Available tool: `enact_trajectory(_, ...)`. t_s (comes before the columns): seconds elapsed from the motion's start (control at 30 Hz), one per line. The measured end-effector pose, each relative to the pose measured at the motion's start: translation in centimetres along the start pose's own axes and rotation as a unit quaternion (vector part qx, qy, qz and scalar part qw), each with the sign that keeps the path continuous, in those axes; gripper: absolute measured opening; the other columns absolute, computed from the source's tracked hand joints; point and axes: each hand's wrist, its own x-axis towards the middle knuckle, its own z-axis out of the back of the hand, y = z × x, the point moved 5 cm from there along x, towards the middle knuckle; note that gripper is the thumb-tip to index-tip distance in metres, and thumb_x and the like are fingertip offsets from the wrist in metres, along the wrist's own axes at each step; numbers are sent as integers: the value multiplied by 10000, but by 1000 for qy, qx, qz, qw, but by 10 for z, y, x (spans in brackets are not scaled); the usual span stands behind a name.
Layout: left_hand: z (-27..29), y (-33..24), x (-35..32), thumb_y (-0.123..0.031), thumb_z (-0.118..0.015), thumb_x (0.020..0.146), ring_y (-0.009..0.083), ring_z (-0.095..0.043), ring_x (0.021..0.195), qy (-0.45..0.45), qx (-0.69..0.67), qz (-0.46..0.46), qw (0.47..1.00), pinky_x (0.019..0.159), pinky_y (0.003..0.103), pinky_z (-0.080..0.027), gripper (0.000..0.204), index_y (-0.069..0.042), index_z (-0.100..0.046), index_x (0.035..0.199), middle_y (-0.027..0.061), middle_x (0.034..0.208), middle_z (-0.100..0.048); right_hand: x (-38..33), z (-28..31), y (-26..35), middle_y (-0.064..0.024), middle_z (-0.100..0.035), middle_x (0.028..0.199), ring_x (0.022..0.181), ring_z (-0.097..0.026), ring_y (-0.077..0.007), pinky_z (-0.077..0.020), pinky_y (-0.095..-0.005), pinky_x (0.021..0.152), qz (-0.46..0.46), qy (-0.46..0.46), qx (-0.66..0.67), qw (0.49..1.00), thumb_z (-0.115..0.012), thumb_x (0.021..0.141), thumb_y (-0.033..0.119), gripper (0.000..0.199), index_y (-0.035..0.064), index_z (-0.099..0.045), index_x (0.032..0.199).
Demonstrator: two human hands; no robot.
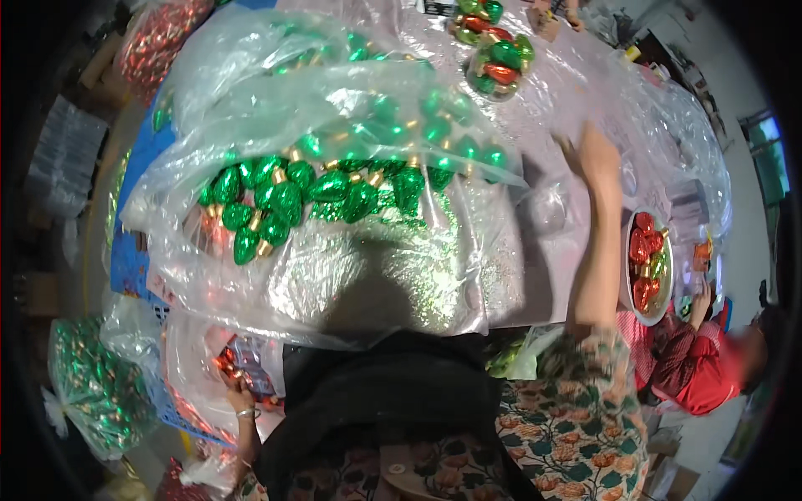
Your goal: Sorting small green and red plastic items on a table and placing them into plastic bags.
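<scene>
My right hand (596, 157) reaches out over the pale table covering, blurred by motion. Its thumb is apart from the fingers, and nothing shows between them. At the lower left, my left hand (237, 391), with a bangle at the wrist, has its fingers curled at red shiny bulb ornaments (224, 364) and a clear plastic container (255, 367). Exactly what it grips is hard to see. In front of me, green bulb ornaments (284, 200) with gold caps spill from a large clear plastic bag (334, 108). Farther off stands a clear container of red and green bulbs (501, 71).
A white oval tub (662, 309) holding red and green bulbs sits at the table's right edge, near a person in red (702, 367). Another person's hand (547, 21) shows at the far edge. Bags of green ornaments (96, 388) and red ornaments (163, 46) stand left.
</scene>
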Motion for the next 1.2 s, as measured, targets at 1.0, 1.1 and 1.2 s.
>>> enact_trajectory(1.0,5,71,52,-124,-479,820,339,-506,1061,50,368,-14,928,907,438,-424,355,-175,-556,1163,164,1163,-501,-241,77,158,-134,-578,1063,929,-555,-235,-436,-317,793,293,-152,211,920,-629,841,127,269,-13,-590,1068)
enact_trajectory(1.1,-7,54,70,-121,-505,805,344,-530,1007,8,435,-38,900,892,437,-430,329,-160,-574,1124,169,1061,-553,-239,55,80,-127,-582,1059,924,-564,-243,-439,-329,820,194,-141,213,947,-634,836,125,271,-29,-593,1054)
enact_trajectory(1.2,-3,1,80,-144,-565,785,304,-570,896,-41,295,-33,954,801,398,-480,272,-100,-579,1053,161,890,-588,-252,-17,-81,-139,-610,926,799,-579,-240,-456,-350,735,69,-191,240,949,-632,839,162,262,-39,-601,1004)
